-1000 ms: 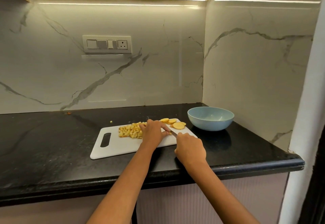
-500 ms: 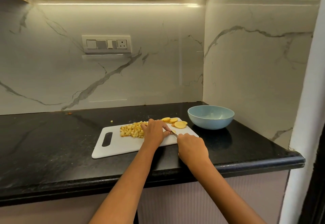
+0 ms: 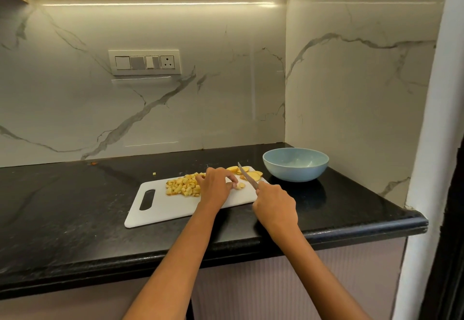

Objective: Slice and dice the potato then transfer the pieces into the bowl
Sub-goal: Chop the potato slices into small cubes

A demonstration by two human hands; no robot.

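A white cutting board (image 3: 160, 209) lies on the black counter. A pile of diced potato (image 3: 182, 187) sits on its middle. Round potato slices (image 3: 256, 174) lie at the board's far right end. My left hand (image 3: 216, 186) rests on the board and its fingertips pinch small cut potato pieces (image 3: 239, 185). My right hand (image 3: 275, 205) grips the handle of a knife (image 3: 246, 174), whose blade points up and away over the slices. A light blue bowl (image 3: 295, 164) stands to the right of the board; no potato shows inside it.
One stray potato bit (image 3: 154, 173) lies on the black counter (image 3: 62, 206) behind the board. Marble walls close the back and right sides. A switch panel (image 3: 145, 62) is on the back wall. The counter's front edge runs just below my wrists.
The knife blade has lifted from beside my left fingers and now angles up over the slices. My left hand has shifted slightly, and freshly cut pieces show at its fingertips.
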